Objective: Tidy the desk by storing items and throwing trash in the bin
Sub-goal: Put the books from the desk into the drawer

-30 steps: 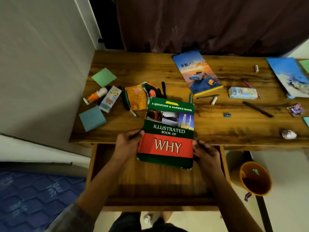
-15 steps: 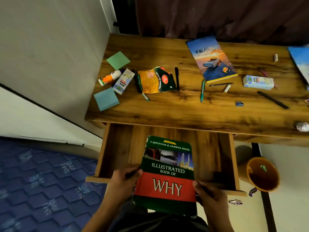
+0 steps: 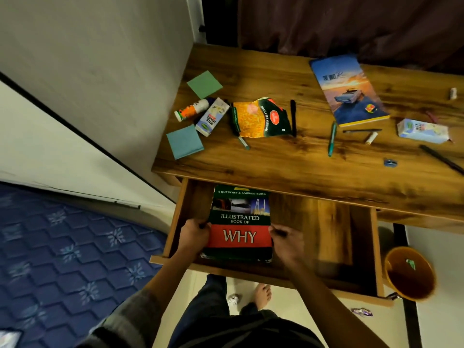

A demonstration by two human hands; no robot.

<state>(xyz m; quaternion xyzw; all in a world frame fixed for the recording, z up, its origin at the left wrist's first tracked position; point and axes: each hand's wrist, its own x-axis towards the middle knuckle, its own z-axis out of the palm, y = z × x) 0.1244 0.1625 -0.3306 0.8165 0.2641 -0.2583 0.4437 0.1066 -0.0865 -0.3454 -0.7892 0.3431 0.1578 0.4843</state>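
1. Holding the green-and-red hardback "Illustrated Book of Why" (image 3: 239, 223) by its two long edges, I have my left hand (image 3: 193, 237) curled round the left edge and my right hand (image 3: 285, 243) pinching the right edge, both at the red band, low in the middle of the frame.
2. The book sits between my hands inside the open wooden drawer (image 3: 334, 237), in its left part; its long axis runs away from me toward the desk, title upright to me. Whether it already rests on the drawer floor I cannot tell. Both hands are equally near, so I judge the release is a matter of letting go on both sides at once.
3. At lower right, beside the drawer, stands one round orange bin (image 3: 409, 273) with a scrap inside; two crumpled wrappers lie on the floor near my feet.
4. Farther up, on the brown wooden desk (image 3: 288, 169), I count two sticky-note pads, one green and one blue, one glue stick, two small milkshake cartons, one torn orange-and-green snack packet (image 3: 261, 118) and one blue notebook with a car cover (image 3: 347, 90).
5. Pens and pencils there: about six, some blurred, plus one blue sharpener.
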